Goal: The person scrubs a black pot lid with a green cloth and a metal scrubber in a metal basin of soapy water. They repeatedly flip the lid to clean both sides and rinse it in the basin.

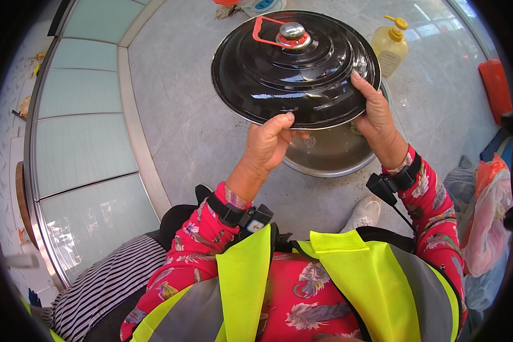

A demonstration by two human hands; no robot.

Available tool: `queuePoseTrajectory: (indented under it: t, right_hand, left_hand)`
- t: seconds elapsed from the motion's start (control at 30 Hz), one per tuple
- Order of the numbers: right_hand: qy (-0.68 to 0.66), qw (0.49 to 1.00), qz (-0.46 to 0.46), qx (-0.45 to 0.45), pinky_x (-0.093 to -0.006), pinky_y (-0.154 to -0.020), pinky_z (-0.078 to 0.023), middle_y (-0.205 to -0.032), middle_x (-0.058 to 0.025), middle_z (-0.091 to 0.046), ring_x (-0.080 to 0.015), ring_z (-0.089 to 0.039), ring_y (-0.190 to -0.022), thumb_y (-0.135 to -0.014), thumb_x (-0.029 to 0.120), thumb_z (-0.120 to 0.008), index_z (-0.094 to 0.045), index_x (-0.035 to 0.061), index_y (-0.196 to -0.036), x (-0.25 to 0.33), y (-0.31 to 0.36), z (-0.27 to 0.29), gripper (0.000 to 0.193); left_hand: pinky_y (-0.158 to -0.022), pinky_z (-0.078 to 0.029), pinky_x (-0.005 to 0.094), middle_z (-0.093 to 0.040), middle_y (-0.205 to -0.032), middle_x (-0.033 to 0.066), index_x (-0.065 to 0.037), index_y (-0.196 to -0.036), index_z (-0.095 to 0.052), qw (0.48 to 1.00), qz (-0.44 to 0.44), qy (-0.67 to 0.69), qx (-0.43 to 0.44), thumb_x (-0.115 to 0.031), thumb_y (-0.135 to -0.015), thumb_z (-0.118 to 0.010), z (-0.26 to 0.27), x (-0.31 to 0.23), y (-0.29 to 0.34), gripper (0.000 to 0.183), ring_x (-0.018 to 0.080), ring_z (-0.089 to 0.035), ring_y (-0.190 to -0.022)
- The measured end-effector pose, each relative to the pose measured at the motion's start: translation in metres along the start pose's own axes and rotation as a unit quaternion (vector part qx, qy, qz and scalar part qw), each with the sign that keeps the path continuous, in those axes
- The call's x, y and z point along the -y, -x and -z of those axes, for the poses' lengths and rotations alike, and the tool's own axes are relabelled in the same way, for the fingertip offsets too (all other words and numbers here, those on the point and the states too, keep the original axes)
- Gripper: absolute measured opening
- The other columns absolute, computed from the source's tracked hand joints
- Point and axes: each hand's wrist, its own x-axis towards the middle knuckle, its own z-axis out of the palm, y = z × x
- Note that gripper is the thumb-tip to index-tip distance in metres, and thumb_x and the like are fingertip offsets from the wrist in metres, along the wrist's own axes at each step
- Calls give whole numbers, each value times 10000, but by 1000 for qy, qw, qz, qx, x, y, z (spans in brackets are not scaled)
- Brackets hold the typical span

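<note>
Between my two hands is a glossy black pot lid (296, 85) with a thin metal rim and a round metal knob. A red loop (262, 28) is fixed round the base of the knob. My left hand (267, 141) grips the near edge, its thumb on top and its fingers underneath. On the right edge my right hand (375, 111) holds on, thumb on the top face, its other fingers mostly hidden below. Under the lid a wide metal basin (330, 154) stands on the floor, partly covered from sight. Something green in it shows near my right hand.
Beyond the basin stands a pump bottle (391, 48) of yellow liquid. A red object (496, 88) and plastic bags (487, 211) lie along the right side. Glass-fronted cabinets (85, 137) line the left. My shoe (366, 212) is close to the basin.
</note>
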Motion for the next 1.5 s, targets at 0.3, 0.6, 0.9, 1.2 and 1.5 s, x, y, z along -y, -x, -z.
queuePoseTrajectory:
  t: [0.3,0.6,0.9,1.2,1.5]
  right_hand:
    - [-51,998,-47,16,-378,-830,-529,-1039,-115,-635,-237,-629,-925,-855,51,-534,-568,-24,-1070,15,-7,11,230]
    - [-26,998,-47,26,-430,-853,-523,-1042,-130,-627,-251,-626,-939,-870,43,-504,-560,-29,-1071,7,-7,32,220]
    - [-20,998,-59,29,-450,-858,-522,-1060,-138,-622,-258,-624,-955,-865,27,-501,-548,-37,-1079,7,-4,13,228]
    - [-3,998,-54,38,-420,-814,-550,-1028,-142,-631,-253,-640,-913,-862,43,-517,-554,-32,-1056,14,-1,4,211]
    - [232,967,-35,101,-321,-636,-541,-877,-135,-631,-222,-655,-786,-901,529,-458,-584,-13,-994,36,-1,-35,564]
  left_hand:
    - [-653,-477,319,-601,-785,66,-27,-930,-594,962,111,-212,131,-252,-825,-669,26,-22,4,259,170,-581,-672]
    - [-606,-457,218,-614,-717,5,-21,-728,-621,884,-117,-443,89,-53,-684,-704,26,-60,6,99,67,-563,-665]
    - [-624,-447,335,-567,-804,66,-64,-818,-610,579,-399,-709,49,0,-503,-767,23,-40,-10,358,237,-553,-740]
    - [-523,-429,318,-530,-719,42,-61,-882,-651,544,-456,-704,38,11,-544,-698,27,-36,-9,349,210,-538,-632]
    - [-515,-411,263,-550,-723,60,-14,-926,-668,547,-515,-659,16,45,-691,-690,13,-42,1,243,165,-529,-615]
